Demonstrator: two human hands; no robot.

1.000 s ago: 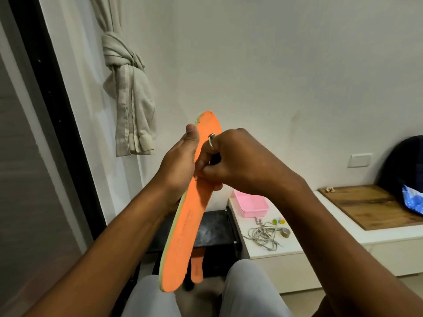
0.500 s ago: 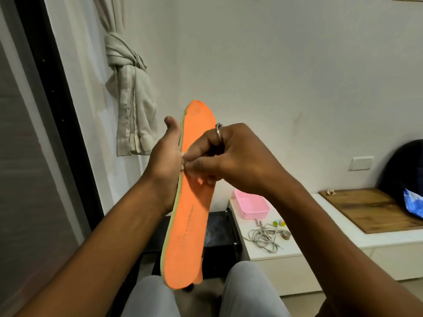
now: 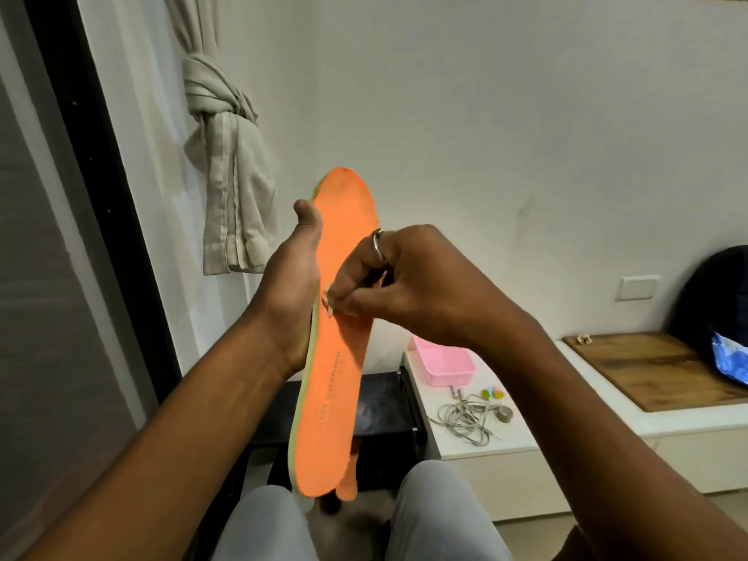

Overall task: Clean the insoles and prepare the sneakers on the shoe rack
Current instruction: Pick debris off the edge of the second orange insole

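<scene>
I hold an orange insole (image 3: 336, 382) with a pale green rim upright in front of me, heel end down. My left hand (image 3: 289, 293) grips it from behind along its left edge, thumb pointing up. My right hand (image 3: 396, 285), a ring on one finger, has its fingers curled and pinches at the insole's orange face near the middle. Something small and pale shows at those fingertips; I cannot tell what it is. A second orange insole (image 3: 349, 481) peeks out below the first, mostly hidden.
A black shoe rack (image 3: 384, 402) stands below my hands, my knees (image 3: 441, 516) in front of it. On the white low cabinet (image 3: 526, 471) to the right lie a pink box (image 3: 445, 364), grey laces (image 3: 465, 419) and a wooden board (image 3: 655, 370). A knotted curtain (image 3: 226, 176) hangs at left.
The insole has turned so more of its orange face points toward me and sits a little higher. My right hand's fingertips have slid down and left across it.
</scene>
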